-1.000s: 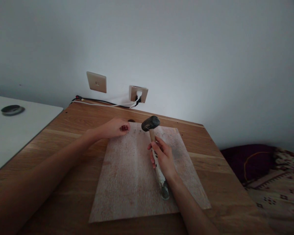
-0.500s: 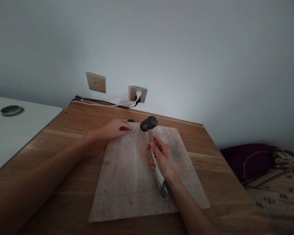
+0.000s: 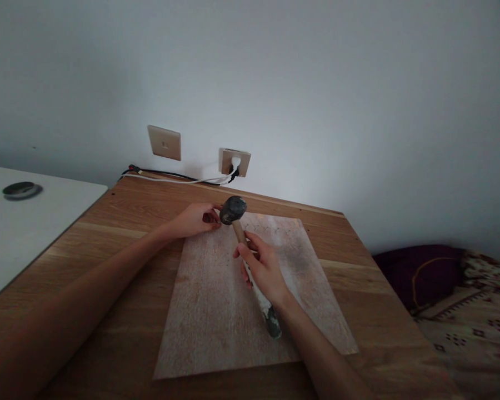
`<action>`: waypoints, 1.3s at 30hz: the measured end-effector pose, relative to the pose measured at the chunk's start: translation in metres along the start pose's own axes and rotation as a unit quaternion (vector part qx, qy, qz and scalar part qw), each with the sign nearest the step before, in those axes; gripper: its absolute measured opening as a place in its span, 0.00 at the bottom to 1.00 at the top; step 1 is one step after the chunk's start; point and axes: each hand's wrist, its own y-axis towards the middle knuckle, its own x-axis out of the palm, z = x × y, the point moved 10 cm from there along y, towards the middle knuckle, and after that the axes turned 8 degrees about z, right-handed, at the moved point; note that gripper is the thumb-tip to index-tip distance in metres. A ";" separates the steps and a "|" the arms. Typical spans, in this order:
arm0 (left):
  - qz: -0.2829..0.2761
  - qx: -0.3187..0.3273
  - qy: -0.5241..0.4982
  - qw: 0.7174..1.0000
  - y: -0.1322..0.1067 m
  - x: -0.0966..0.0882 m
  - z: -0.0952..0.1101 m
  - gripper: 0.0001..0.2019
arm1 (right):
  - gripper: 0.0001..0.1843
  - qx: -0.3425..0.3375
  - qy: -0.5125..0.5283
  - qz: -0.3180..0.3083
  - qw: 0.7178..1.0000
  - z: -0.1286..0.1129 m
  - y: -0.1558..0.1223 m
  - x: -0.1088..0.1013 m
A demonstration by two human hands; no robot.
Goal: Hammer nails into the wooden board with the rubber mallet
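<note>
My right hand (image 3: 263, 266) is wrapped round the handle of a hammer (image 3: 234, 210), which has a dark, blunt head and a worn, pale handle with a dark end. The hammer head hangs close to the fingertips of my left hand (image 3: 198, 218). My left fingers are pinched together at the far left corner of a flat wooden board (image 3: 208, 311); whatever is between them is too small to make out. Along the board's far edge runs a row of several small nail-like bits (image 3: 266, 228). My right forearm reaches across the board's near right side.
Under the board is a brown wooden table (image 3: 358, 289) against a white wall. Cables (image 3: 170, 177) run along its back edge to a wall socket (image 3: 241, 161). At left, a white tabletop (image 3: 33, 233) carries a round dark object (image 3: 20, 190). Patterned fabric (image 3: 475, 328) lies at right.
The hammer and my right hand have shifted left, bringing the head beside my left fingertips. My left hand has barely moved and stays pinched at the board's far corner.
</note>
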 end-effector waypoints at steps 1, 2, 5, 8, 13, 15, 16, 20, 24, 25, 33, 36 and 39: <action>0.001 0.000 -0.004 1.000 0.000 0.000 -0.001 0.21 | 0.22 0.004 -0.011 -0.008 1.000 0.002 0.001 0.003; 0.001 0.000 -0.006 1.000 0.001 0.001 -0.002 0.21 | 0.23 0.008 -0.021 -0.017 1.000 0.005 0.001 0.006; 0.005 -0.003 -0.009 1.000 0.002 0.002 -0.006 0.22 | 0.22 0.010 -0.037 -0.029 0.999 0.010 0.003 0.009; 0.002 -0.016 -0.017 1.000 0.002 0.003 -0.008 0.23 | 0.23 0.006 -0.043 -0.025 0.999 0.010 0.005 0.008; -0.014 -0.018 -0.022 1.000 -0.001 0.003 0.000 0.24 | 0.31 0.048 0.015 0.000 0.999 0.008 -0.006 -0.002; -0.024 -0.017 -0.033 0.999 -0.003 0.005 0.000 0.25 | 0.40 0.051 0.058 0.044 0.996 0.004 -0.020 -0.018; -0.030 -0.020 -0.036 0.999 -0.003 0.005 -0.001 0.25 | 0.43 0.048 0.075 0.068 0.994 0.002 -0.028 -0.028; -0.051 -0.021 0.006 0.998 -0.002 0.001 0.002 0.30 | 0.27 0.048 0.049 0.119 0.991 0.010 -0.060 -0.068; 0.003 0.042 0.084 0.996 0.005 -0.026 0.054 0.32 | 0.16 0.044 -0.087 0.141 0.985 0.025 -0.074 -0.096; 0.026 0.063 0.086 0.994 0.006 -0.034 0.075 0.30 | 0.15 0.035 -0.119 0.150 0.981 0.026 -0.075 -0.101; -0.103 0.126 0.208 0.965 -0.034 0.013 0.185 0.22 | 0.19 -0.037 -0.267 0.108 0.957 0.013 -0.057 -0.089; -0.136 0.058 0.308 0.940 -0.066 0.030 0.170 0.20 | 0.20 -0.059 -0.319 0.091 0.941 0.011 -0.058 -0.085; -0.131 0.006 0.347 0.929 -0.098 0.031 0.153 0.20 | 0.24 -0.088 -0.360 0.108 0.922 0.007 -0.068 -0.093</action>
